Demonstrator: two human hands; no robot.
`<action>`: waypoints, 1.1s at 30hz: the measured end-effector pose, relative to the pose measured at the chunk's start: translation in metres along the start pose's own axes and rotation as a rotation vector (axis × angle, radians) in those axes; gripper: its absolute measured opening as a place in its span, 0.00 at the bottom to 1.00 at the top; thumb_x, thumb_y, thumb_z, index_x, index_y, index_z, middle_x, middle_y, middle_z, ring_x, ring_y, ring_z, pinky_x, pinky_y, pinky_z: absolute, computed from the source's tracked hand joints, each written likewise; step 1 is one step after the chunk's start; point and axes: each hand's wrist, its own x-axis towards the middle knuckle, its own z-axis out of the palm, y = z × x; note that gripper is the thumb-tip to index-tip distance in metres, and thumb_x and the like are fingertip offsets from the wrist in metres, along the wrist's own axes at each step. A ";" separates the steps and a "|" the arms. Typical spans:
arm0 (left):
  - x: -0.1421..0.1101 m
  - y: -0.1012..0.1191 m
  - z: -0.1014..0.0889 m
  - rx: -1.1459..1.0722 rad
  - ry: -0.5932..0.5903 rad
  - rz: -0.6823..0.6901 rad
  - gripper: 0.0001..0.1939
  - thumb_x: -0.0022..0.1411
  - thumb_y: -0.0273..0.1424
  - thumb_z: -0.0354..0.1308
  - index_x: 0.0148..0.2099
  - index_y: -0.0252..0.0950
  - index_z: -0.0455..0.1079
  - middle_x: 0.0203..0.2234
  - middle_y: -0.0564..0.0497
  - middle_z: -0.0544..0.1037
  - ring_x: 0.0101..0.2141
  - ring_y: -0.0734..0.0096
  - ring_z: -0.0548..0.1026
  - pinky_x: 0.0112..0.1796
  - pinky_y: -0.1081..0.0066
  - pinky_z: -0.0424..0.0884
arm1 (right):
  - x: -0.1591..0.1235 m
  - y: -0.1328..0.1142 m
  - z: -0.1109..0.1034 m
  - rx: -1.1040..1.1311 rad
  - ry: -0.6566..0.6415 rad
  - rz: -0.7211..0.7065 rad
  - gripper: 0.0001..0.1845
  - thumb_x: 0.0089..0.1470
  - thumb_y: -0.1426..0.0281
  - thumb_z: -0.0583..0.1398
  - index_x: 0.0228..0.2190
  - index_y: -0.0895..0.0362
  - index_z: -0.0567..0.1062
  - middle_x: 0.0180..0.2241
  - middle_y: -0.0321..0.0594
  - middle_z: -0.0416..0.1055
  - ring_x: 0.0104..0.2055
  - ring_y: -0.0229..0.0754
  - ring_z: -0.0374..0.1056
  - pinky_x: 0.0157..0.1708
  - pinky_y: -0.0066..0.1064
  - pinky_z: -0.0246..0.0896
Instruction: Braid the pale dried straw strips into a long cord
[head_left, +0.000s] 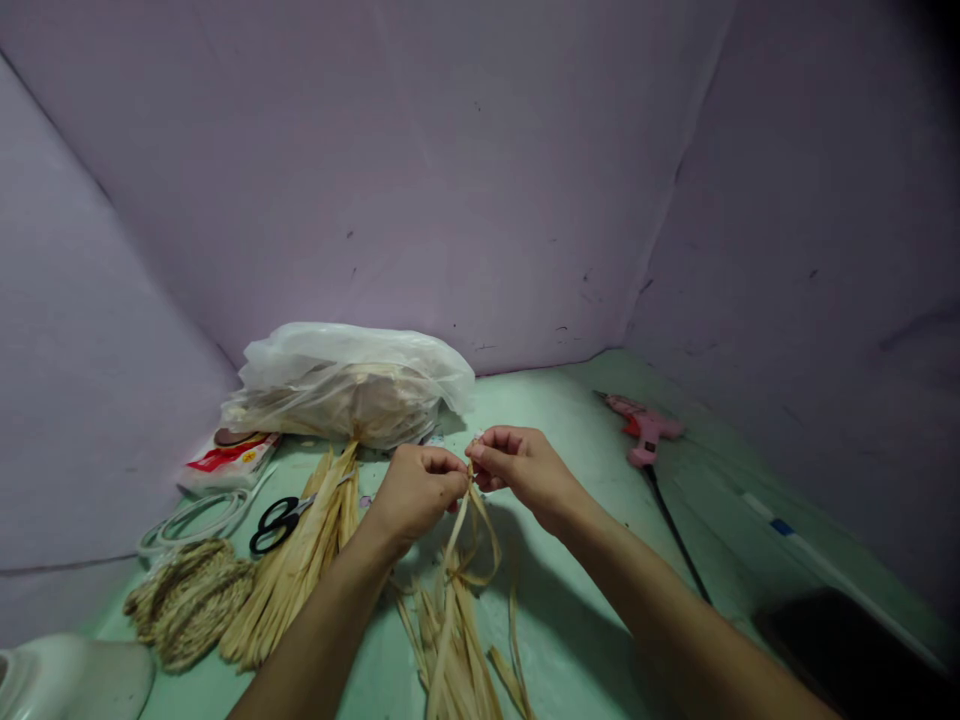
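Note:
My left hand (426, 490) and my right hand (517, 465) meet over the middle of the green table, both with fingers pinched on pale, flat straw strips (454, 540). The pinched end is mostly hidden by my fingertips. Below my hands the strips hang in loops and run down to a loose straw bundle (459, 650) lying toward the near edge. Left of my left forearm, a larger tied bundle of straw strips (300, 570) lies on the table. Black-handled scissors (276, 524) rest against it, their blades partly covered by the strips.
A plastic bag (352, 385) of straw lies against the wall. At left are a braided straw coil (191, 605), a white cord (199, 520), a red-and-white packet (232, 460) and a white container (75, 675). A pink glue gun (643, 428) with a black cable lies at right.

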 end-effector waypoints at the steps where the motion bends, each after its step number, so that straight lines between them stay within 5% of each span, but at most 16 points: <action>1: 0.001 -0.001 0.000 0.011 0.008 0.009 0.04 0.39 0.25 0.52 0.18 0.31 0.66 0.09 0.58 0.62 0.14 0.83 0.57 0.17 0.79 0.52 | 0.000 0.000 0.000 -0.003 -0.013 -0.001 0.10 0.37 0.67 0.61 0.17 0.61 0.67 0.14 0.32 0.62 0.17 0.29 0.56 0.21 0.25 0.54; 10: 0.004 -0.004 -0.001 -0.142 0.003 -0.042 0.04 0.37 0.25 0.51 0.20 0.31 0.65 0.09 0.59 0.61 0.12 0.85 0.53 0.15 0.80 0.46 | 0.000 0.002 0.001 -0.054 -0.041 -0.049 0.10 0.39 0.66 0.59 0.19 0.60 0.66 0.14 0.31 0.62 0.17 0.30 0.58 0.21 0.25 0.56; 18: -0.001 0.000 0.001 0.120 0.106 0.017 0.07 0.40 0.30 0.55 0.17 0.31 0.65 0.08 0.58 0.59 0.12 0.85 0.54 0.15 0.80 0.49 | 0.002 0.002 0.001 -0.049 0.059 -0.049 0.08 0.42 0.68 0.58 0.20 0.60 0.65 0.14 0.30 0.62 0.17 0.30 0.60 0.19 0.25 0.61; 23: 0.000 -0.001 0.003 -0.026 0.061 -0.124 0.06 0.40 0.27 0.52 0.16 0.33 0.61 0.05 0.58 0.59 0.09 0.82 0.55 0.12 0.79 0.49 | 0.000 0.002 0.002 -0.083 -0.017 -0.078 0.09 0.43 0.67 0.58 0.20 0.59 0.64 0.15 0.31 0.63 0.17 0.30 0.61 0.19 0.23 0.59; 33: 0.001 -0.003 -0.001 -0.122 -0.092 -0.201 0.05 0.36 0.24 0.54 0.20 0.34 0.60 0.07 0.61 0.60 0.08 0.85 0.54 0.09 0.82 0.44 | 0.001 0.008 -0.001 -0.199 -0.172 -0.131 0.09 0.47 0.66 0.54 0.21 0.58 0.62 0.18 0.31 0.61 0.20 0.31 0.60 0.22 0.26 0.58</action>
